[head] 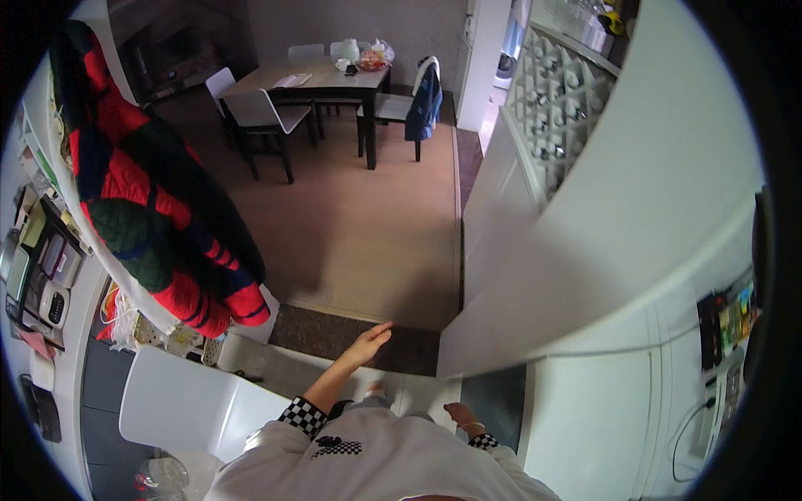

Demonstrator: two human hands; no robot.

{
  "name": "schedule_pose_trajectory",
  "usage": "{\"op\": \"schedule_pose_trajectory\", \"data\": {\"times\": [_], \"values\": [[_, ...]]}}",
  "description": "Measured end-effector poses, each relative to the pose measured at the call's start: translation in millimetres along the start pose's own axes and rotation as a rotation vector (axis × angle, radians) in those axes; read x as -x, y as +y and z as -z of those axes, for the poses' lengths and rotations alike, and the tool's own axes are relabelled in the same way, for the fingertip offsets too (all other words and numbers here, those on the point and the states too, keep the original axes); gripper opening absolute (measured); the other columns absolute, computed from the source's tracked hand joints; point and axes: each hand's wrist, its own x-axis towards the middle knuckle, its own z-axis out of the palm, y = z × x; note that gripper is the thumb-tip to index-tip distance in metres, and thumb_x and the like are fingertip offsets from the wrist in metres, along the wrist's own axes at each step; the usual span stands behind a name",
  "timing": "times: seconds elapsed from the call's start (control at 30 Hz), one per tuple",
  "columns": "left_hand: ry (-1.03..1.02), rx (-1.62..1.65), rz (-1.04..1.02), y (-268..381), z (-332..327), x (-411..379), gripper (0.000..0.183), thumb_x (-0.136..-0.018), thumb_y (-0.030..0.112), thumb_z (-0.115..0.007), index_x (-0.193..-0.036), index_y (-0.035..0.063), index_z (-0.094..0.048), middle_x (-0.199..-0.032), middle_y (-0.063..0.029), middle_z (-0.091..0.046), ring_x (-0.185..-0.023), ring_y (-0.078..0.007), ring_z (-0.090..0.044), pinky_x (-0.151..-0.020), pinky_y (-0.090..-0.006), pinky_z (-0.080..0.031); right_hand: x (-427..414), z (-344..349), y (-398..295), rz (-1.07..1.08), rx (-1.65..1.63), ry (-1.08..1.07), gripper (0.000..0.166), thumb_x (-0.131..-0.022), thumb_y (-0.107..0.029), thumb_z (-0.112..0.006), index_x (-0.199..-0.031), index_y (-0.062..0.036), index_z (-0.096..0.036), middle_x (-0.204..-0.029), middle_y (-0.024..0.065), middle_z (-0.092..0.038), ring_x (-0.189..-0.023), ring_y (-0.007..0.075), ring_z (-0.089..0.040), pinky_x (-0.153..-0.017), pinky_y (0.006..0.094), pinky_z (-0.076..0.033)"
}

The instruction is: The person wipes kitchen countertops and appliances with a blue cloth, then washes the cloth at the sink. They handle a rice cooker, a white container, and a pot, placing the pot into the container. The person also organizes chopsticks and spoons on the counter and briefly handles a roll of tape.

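Observation:
My left hand (369, 344) reaches forward, above the dark stone threshold strip (332, 335), with nothing in it. Its thumb stands slightly off the fingers. Lower and to the right, my right hand (462, 414) hangs near my hip, close to a dark grey panel (495, 397); its fingers are partly hidden. Both sleeves end in black-and-white checked cuffs. A white chair (182, 401) is on my left. Red, green and navy quilted garments (156, 206) hang beyond it. To my right rises a tall white cabinet or door panel (601, 250).
Ahead, a dining table (257, 75) bears a jar, a cup and bags, with white chairs (254, 109) around it. A blue garment (424, 106) drapes one chair. Bottles lie in a lattice rack (554, 106) at right. Appliances (55, 304) crowd the left counter.

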Motion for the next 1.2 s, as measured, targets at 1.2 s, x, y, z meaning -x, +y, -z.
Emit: {"op": "schedule_pose_trajectory", "data": {"times": [1.2], "values": [[0.97,0.566,0.286,-63,184,-133,0.045,-0.077,0.042,-0.048,-0.109,0.0092,-0.048,-0.104,-0.0015,-0.052,-0.096,-0.0136,-0.047,-0.078,-0.0281,-0.033,-369,137,-439,0.593,0.879,-0.487,0.037,-0.08,-0.033,-0.04,-0.104,-0.0058,-0.051,-0.105,0.0143,-0.052,-0.095,0.0281,-0.049,-0.08,0.0347,-0.039]]}}
